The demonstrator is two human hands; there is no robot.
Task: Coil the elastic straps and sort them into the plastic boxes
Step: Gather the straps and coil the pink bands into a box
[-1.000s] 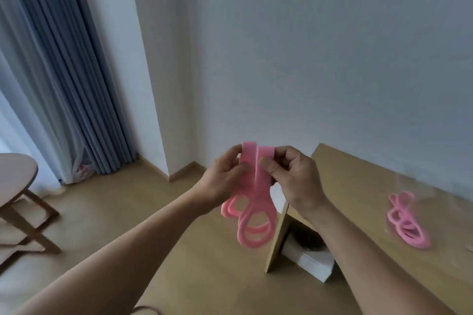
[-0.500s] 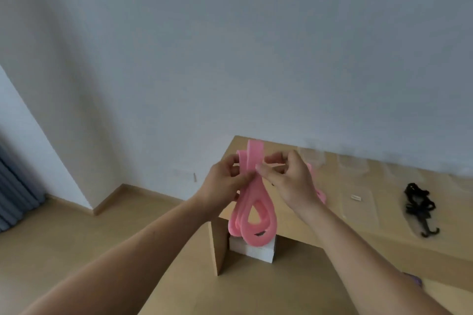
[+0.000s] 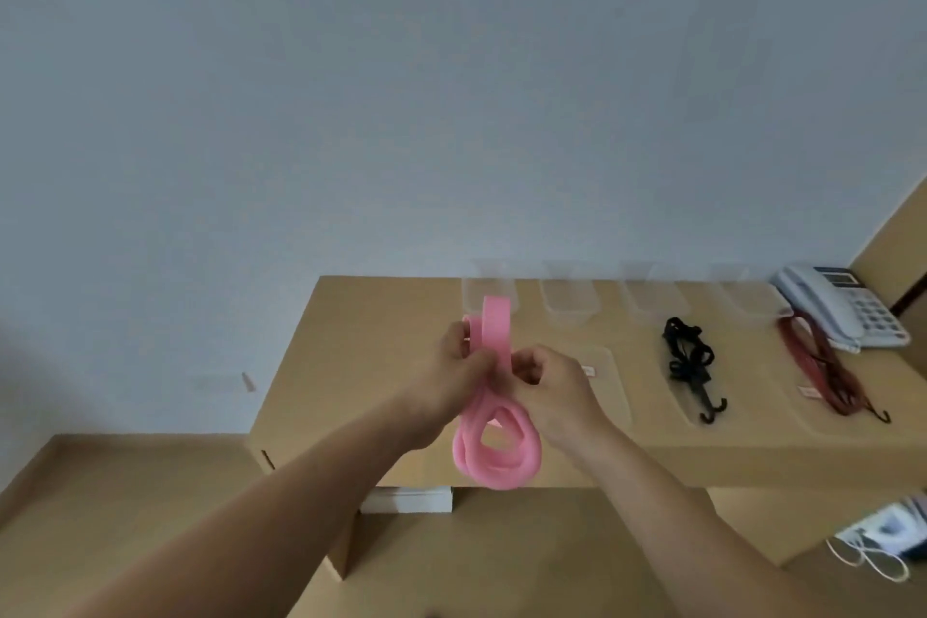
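Over desk [image 3: 371, 346] edge, left hand [image 3: 459, 369] and right hand [image 3: 554, 389] pinch pink strap [image 3: 494, 459], boxes [image 3: 569, 302] faint

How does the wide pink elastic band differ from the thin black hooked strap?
The wide pink elastic band is broad; the thin black hooked strap is narrow. Pink hangs looped, gripped by the left hand and right hand; black lies bundled on the desk. Neither is boxed.

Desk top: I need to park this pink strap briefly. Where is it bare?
The left end of the desk is bare, from its left edge to the pink strap. Crowded rightward: clear boxes along the back, black strap, red strap, telephone.
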